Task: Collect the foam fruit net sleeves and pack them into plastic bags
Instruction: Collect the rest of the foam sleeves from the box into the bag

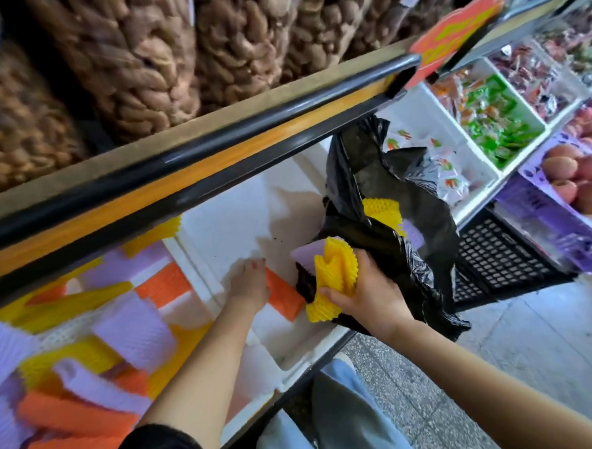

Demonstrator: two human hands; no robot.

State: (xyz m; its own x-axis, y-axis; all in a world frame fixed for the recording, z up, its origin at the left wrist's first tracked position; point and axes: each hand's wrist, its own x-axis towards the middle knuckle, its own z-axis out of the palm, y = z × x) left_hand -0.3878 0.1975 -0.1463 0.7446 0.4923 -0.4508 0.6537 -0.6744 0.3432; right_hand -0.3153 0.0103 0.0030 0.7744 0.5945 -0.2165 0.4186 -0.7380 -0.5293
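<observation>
1. Now the yellow sleeves (335, 277) are squeezed tight in the right hand (367, 296), with 1 purple sleeve (306, 254) tucked behind them, right at the mouth of the black bag (391, 246).
2. That hand seems to hold the bag's edge too.
3. Inside the bag lie a few packed sleeves (379, 209), yellow and purple.
4. The left hand (248, 285) reaches down beside 1 orange sleeve (284, 293) in the white foam box (239, 220). It touches the sleeve's side, but I cannot tell if it grips it.
5. A big pile of sleeves (88, 338) waits further left, so I think most of the job is still to do.
6. Trays of sweets (488, 121) sit off to the right.
</observation>
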